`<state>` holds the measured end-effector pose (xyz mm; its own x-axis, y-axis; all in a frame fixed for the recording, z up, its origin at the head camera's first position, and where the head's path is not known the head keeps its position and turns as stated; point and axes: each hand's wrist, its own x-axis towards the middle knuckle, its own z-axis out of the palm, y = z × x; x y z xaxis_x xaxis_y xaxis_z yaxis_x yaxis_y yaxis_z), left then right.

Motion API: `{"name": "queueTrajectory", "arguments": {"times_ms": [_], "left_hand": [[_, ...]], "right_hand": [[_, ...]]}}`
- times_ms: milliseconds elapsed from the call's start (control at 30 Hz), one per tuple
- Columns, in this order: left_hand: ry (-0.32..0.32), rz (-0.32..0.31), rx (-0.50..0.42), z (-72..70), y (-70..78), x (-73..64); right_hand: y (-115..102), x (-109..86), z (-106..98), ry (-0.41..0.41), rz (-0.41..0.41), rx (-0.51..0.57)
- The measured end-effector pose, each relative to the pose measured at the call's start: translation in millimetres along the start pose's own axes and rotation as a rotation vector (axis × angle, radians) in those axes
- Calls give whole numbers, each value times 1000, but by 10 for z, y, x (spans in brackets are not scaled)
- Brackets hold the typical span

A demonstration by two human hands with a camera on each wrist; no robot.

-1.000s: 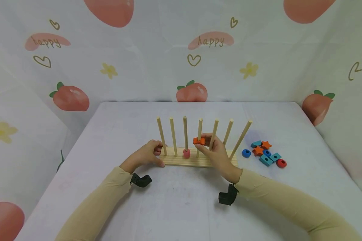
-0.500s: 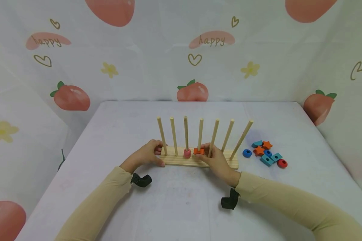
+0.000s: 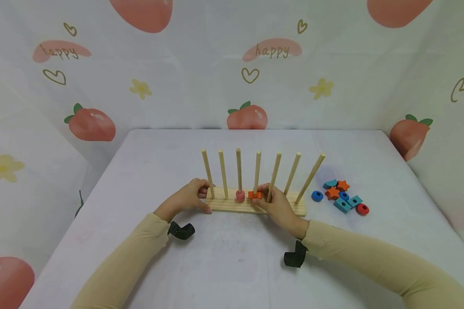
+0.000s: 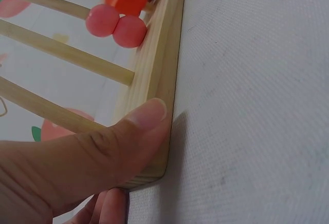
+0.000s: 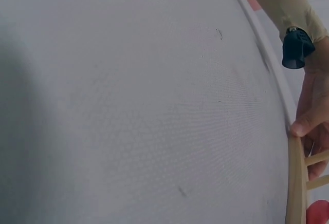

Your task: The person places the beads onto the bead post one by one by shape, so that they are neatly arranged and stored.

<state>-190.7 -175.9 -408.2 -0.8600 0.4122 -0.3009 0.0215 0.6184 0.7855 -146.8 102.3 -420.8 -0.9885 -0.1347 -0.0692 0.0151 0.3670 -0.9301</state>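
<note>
Over white cloth (image 3: 232, 274), left hand (image 3: 186, 198) grips a pegboard (image 3: 229, 207) (one end), right hand (image 3: 281, 211) pinches an orange block (image 3: 251, 195).

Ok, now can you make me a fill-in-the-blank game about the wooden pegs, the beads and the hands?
1. The wooden base has ____ pegs.
2. Counting from the person's left, the pink beads are on peg number ____.
3. The left hand grips one end of the wooden base, while the right hand pinches a piece coloured ____.
4. From the person's side, the loose pieces lie to the ____ of the wooden base.

Missing words: seven; three; orange; right.
</note>
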Motion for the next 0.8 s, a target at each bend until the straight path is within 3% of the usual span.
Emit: {"name": "queueTrajectory", "arguments": {"times_ms": [800], "left_hand": [[0,-2,-21,-2,-9,5]], "right_hand": [[-12,-11,-29,-39,19,-60]]}}
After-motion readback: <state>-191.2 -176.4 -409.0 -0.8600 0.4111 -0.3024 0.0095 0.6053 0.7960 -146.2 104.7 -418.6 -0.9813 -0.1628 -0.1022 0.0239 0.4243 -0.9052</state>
